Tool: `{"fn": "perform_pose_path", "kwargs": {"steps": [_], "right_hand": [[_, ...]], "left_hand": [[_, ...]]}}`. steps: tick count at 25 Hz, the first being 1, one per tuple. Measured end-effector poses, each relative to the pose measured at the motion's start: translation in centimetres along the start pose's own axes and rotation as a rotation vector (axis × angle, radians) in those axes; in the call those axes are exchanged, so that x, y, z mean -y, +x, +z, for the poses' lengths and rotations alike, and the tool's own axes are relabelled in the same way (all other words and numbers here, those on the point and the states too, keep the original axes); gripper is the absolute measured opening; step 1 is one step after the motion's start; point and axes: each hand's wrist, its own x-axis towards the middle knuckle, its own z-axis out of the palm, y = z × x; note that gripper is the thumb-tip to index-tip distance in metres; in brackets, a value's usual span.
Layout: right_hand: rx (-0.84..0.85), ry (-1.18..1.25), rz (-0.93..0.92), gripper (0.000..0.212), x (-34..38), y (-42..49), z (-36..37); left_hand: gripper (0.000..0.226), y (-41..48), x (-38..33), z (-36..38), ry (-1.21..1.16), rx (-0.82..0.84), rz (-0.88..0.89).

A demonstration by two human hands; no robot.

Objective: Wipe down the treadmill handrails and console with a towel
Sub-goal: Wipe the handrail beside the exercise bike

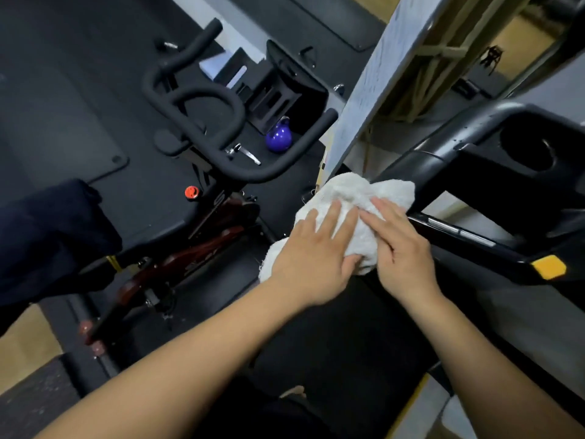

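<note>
From the head camera, both hands pressed a bunched white towel onto the black treadmill handrail, at its lower end below the console. The left hand lay flat on the towel, its fingers spread apart, the thumb tucked under a fold. The right hand also rested flat on the cloth, fingers loosely together. A spin bike stood to the left, a blue kettlebell beyond it.
</note>
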Motion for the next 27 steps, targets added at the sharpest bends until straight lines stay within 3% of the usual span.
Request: {"fn": "perform_pose_path", "kwargs": {"steps": [5,8,13,16,21,27], "right_hand": [[-0.038,0.12,0.075,0.066,-0.1,-3.5,-0.5],[0.047,0.152,0.15,0.061,-0.1,-4.1,-1.4],[0.223,-0.011,0.117,0.056,1.2,-3.6,-2.1],[0.228,-0.211,0.079,0.059,1.1,-3.2,-2.3],[0.254,-0.332,0.085,0.058,1.3,-0.7,-2.7],[0.288,-0.392,0.16,0.041,0.3,4.7,-3.0]], "left_hand": [[0.065,-2.9,-0.9,-0.1,0.106,-0.064,0.117],[0.062,-2.3,-0.7,-0.6,0.074,-0.069,0.14],[0.061,-0.8,-1.2,-0.5,0.158,-0.125,0.214],[0.056,-0.2,-1.5,-0.5,0.252,-0.124,0.297],[0.056,2.7,-2.6,-0.7,0.264,-0.21,0.36],[0.062,6.6,-1.9,0.5,0.219,-0.071,0.295]]}}
